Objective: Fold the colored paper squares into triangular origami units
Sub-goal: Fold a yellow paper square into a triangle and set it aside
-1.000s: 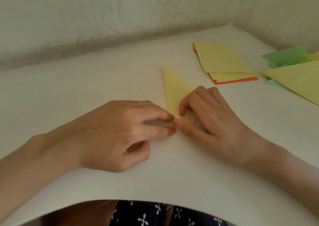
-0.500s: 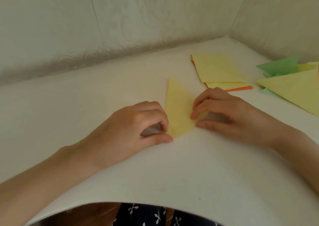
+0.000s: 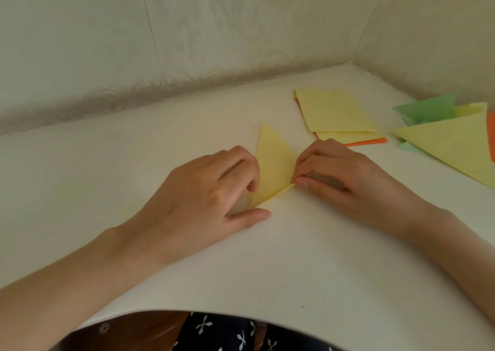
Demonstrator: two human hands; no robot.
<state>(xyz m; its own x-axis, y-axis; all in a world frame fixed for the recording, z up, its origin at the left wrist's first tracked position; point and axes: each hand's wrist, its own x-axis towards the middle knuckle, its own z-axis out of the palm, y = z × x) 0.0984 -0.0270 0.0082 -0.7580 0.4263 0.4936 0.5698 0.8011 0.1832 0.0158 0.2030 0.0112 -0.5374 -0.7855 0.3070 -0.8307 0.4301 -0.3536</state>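
left hand [image 3: 203, 190] + right hand [image 3: 345, 174]: 2 | yellow triangle [image 3: 273, 163]: 1 | square stack [image 3: 337, 112]: 1 | folded pile [image 3: 450, 144]: 1

Readable text, labels, brands, numbers, signs: none for you to log.
- Yellow folded paper [image 3: 273, 168]: plain, no print.
- Stack of paper squares [image 3: 334, 112]: plain, no print.
- Folded triangles [image 3: 450, 141] at your right: plain, no print.
- Dark fabric [image 3: 241, 334] at the lower edge: small white flower-like pattern only, no lettering.
- Wall [image 3: 187, 42]: faint ornament, no writing.
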